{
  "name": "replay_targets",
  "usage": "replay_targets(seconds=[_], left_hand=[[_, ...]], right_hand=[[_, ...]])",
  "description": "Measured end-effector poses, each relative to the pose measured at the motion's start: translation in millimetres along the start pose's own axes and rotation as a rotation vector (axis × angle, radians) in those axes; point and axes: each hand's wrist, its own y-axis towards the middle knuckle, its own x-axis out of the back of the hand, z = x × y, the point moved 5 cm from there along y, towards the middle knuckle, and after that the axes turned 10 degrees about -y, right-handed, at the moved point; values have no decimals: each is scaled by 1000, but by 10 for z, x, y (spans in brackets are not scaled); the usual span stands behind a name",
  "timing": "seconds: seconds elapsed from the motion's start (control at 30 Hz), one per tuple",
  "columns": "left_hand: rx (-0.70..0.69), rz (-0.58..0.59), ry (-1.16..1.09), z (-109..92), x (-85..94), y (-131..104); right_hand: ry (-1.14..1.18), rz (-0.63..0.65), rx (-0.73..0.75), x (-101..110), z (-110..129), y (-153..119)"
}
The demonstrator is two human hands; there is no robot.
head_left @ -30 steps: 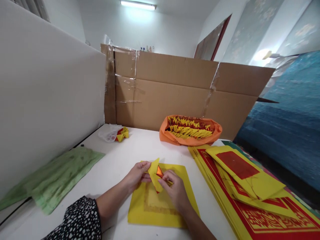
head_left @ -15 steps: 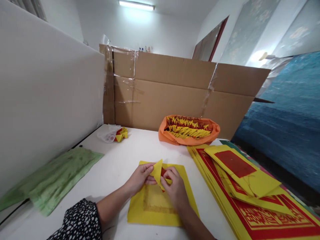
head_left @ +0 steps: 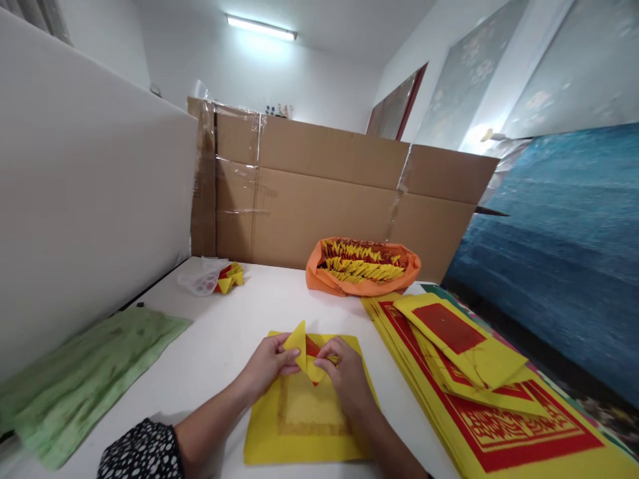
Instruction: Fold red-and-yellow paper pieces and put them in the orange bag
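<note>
A folded yellow and red paper is held up between both hands, over the middle of the work surface. My left hand pinches its left side, where one pointed yellow flap stands upright. With thumb and fingers closed, my right hand grips the right side of the same paper, and a red inner face shows between the two hands. Beneath them a square yellow sheet with a faded brownish square outline lies flat on the white table.
An orange bag full of folded yellow and red papers stands at the back. Stacked yellow and red sheets lie on the right. A green cloth and a clear plastic bag are on the left. A cardboard panel stands behind.
The right side of the folded paper has been drawn outward, so more of its red inner face shows. The view has shifted slightly, and both hands remain on the paper.
</note>
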Motion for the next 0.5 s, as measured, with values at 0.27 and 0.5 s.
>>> replay_targets(seconds=[0.27, 0.5], left_hand=[[-113, -58, 45, -104, 60, -1], [-367, -167, 551, -212, 182, 30]], right_hand=[[-21, 221, 115, 101, 287, 331], [90, -120, -18, 609, -66, 1695]])
